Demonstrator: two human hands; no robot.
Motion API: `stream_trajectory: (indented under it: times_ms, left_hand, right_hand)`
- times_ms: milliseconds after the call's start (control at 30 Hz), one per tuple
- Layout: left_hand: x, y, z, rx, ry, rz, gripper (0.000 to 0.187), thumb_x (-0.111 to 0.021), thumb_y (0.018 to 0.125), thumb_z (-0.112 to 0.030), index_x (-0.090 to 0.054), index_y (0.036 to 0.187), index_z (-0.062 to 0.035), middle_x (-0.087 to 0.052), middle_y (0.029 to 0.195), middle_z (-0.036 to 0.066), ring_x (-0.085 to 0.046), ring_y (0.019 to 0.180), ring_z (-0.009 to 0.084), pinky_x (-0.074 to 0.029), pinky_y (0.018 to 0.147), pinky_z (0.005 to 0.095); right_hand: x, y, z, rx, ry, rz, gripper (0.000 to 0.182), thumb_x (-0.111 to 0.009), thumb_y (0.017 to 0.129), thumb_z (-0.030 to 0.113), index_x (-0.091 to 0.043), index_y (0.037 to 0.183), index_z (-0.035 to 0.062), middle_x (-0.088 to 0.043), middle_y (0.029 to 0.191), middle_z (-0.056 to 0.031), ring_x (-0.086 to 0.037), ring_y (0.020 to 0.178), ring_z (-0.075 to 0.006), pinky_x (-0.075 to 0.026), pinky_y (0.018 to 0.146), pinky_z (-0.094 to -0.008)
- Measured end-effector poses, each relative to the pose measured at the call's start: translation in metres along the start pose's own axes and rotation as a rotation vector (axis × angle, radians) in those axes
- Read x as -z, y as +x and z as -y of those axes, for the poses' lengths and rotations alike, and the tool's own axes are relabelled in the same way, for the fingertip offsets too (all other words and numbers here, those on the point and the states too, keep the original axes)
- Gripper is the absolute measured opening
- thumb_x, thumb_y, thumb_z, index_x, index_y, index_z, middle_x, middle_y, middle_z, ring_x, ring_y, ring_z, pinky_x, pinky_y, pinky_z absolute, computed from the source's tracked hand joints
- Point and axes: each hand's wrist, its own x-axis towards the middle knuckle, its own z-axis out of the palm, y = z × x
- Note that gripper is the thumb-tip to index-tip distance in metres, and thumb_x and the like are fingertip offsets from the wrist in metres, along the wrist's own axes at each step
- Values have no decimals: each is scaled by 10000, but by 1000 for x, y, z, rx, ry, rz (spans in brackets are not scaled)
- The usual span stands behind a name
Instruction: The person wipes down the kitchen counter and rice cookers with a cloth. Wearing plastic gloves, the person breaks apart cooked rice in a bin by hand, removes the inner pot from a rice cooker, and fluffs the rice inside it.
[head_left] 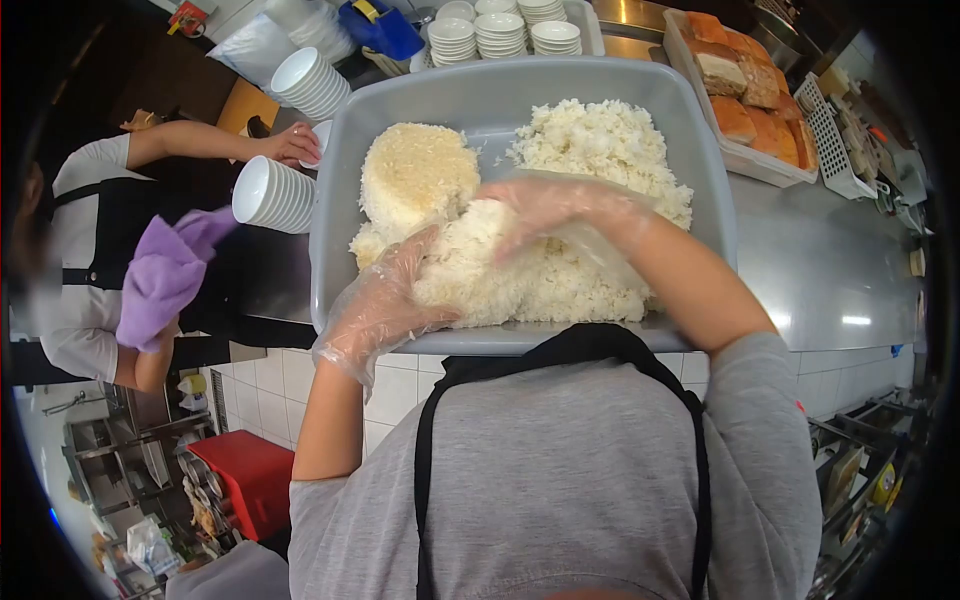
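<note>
Cooked white rice (590,145) lies heaped in a large grey plastic tub (520,72). Both my hands wear clear plastic gloves and work in the mound at the front of the tub. My left hand (385,295) cups the near left side of a rice clump (460,265), thumb and fingers around it. From the right, my right hand (560,210) reaches over the same clump with fingers curled onto it, slightly blurred. Beyond my left hand stands a rounded, pressed block of rice (420,170) with a yellowish top. Some fingertips are hidden in the rice.
Stacked white bowls (275,195) stand left of the tub, where a co-worker's hand (295,145) touches one; their other hand holds a purple cloth (170,270). Small dishes (500,35) sit behind. A bin of orange-and-white blocks (745,90) stands on the steel counter (800,260).
</note>
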Motion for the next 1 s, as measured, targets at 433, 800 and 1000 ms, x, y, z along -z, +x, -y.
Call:
stream_trajectory:
  times_ms: [433, 800, 1000]
  left_hand:
    - [18, 5, -11, 60, 16, 137, 904, -832, 583, -337, -434, 1370, -140, -603, 1204, 128, -562, 1131, 267, -425, 962, 344]
    - [17, 3, -9, 14, 102, 173, 879, -767, 638, -388, -395, 1395, -137, -490, 1318, 158, -485, 1199, 307, -394, 1001, 365]
    - [33, -1, -41, 22, 377, 145, 866, -767, 639, -415, -414, 1378, -134, -508, 1242, 189, -506, 1144, 335, -406, 983, 377]
  right_hand:
    - [-27, -42, -9, 439, -685, -184, 533, -756, 642, 98, -552, 1131, 158, -532, 1053, -81, -540, 1007, -287, -475, 861, -395]
    - [-9, -39, -21, 391, -368, -233, 521, -779, 608, 38, -569, 1074, 140, -540, 1067, -30, -537, 1049, -194, -471, 901, -331]
    - [23, -30, -29, 246, 306, -476, 488, -786, 670, 37, -557, 1095, 112, -635, 945, -17, -628, 892, -158, -532, 837, -318]
